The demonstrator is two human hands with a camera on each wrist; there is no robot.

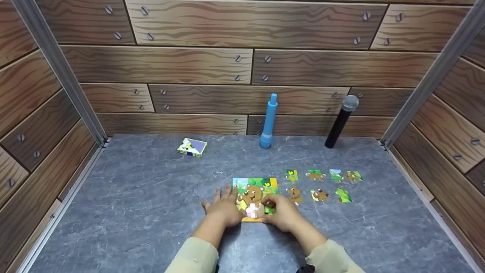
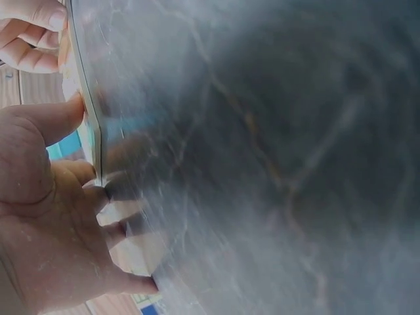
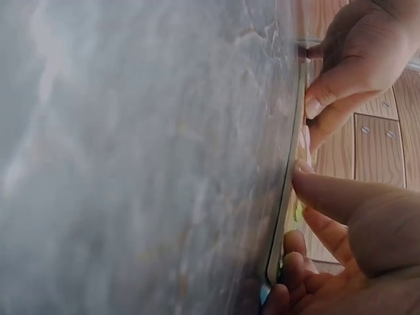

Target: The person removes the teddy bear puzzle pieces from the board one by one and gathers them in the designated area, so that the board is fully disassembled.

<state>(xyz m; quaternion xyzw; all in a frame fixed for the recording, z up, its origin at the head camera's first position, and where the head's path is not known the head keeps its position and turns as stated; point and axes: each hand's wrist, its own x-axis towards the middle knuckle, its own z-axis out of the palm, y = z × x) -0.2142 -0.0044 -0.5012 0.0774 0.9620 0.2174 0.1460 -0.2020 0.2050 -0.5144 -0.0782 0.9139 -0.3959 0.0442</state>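
Note:
A jigsaw board (image 1: 254,182) with a cartoon bear picture lies on the grey table. My left hand (image 1: 224,207) rests along its left side with fingers spread and straight; in the left wrist view the left thumb (image 2: 65,117) touches the board's near edge. At the board's lower right, my right hand (image 1: 283,213) pinches a puzzle piece (image 1: 260,211) between thumb and forefinger, low over the picture. Fingers hide part of that piece. Right of the board lie several loose pieces in two rows, among them a green piece (image 1: 343,195) and a brown bear piece (image 1: 294,194).
A small patterned box (image 1: 192,147) lies at the back left. Toward the rear stand a blue tube-shaped object (image 1: 268,121) and a black microphone (image 1: 340,123). Wood-print panels (image 1: 212,66) enclose the table (image 1: 144,182) at the back and both sides.

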